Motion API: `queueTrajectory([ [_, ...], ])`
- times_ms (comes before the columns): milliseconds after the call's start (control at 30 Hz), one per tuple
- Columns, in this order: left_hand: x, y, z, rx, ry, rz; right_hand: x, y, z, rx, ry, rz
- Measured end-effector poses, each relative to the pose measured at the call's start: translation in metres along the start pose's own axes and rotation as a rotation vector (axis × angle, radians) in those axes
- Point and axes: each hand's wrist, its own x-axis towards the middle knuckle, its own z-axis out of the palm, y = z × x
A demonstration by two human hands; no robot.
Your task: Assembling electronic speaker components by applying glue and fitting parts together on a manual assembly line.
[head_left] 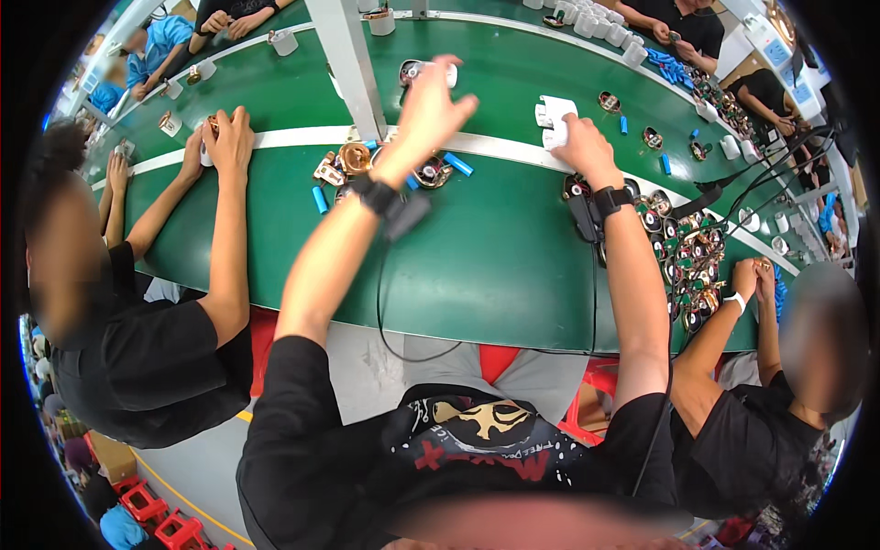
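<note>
My left hand (pixel 434 112) reaches over the far side of the green table, slightly blurred. Its thumb stands away from the fingers, and it appears to hold nothing. Just beyond lies a white plastic housing (pixel 450 75) with a round metal-and-dark part at its left end, partly hidden by my fingers. My right hand (pixel 588 148) is closed on a white plastic housing (pixel 557 114), above the white rail. Below my left wrist sit several small round motor-like assemblies (pixel 355 158) with copper-coloured parts. A blue cylindrical cell (pixel 457 164) lies to their right.
A white post (pixel 346 64) rises left of my left hand. Heaped assemblies (pixel 689 261) lie right of my right forearm, with black cables (pixel 770 174) hanging above. Co-workers sit close on both sides, one with hands (pixel 225 142) on a part. White housings (pixel 596 23) stand far off.
</note>
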Motion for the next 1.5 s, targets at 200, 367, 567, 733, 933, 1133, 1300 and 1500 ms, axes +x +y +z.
queueTrajectory([
  [200, -0.104, 0.087, 0.012, -0.382, -0.197, -0.111, -0.028, -0.042, -0.028, 0.129, 0.039, 0.17],
  [367, -0.111, 0.073, 0.028, -0.582, -0.044, -0.283, -0.102, -0.077, 0.012, 0.428, 0.245, -0.032],
  [567, -0.129, 0.054, 0.014, -0.518, -0.141, -0.232, -0.12, -0.079, -0.003, 0.757, -0.27, -0.109],
  [733, -0.128, 0.058, 0.008, -0.345, -0.346, -0.11, -0.058, -0.03, -0.009, 0.708, -0.422, -0.191],
  [933, -0.145, 0.054, 0.029, -0.321, -0.229, -0.041, -0.041, -0.097, 0.007, 0.941, -0.617, 0.078],
  [1133, -0.141, 0.064, 0.015, -0.385, -0.385, -0.032, -0.056, -0.083, 0.026, 1.665, -0.285, 0.42],
  [1300, -0.127, 0.063, -0.006, -0.215, -0.5, -0.073, -0.027, -0.085, 0.035, 1.003, -0.323, -0.003],
  [1500, -0.126, 0.056, -0.012, -0.08, -0.481, -0.081, -0.007, -0.109, 0.061, 0.543, -0.303, -0.658],
])
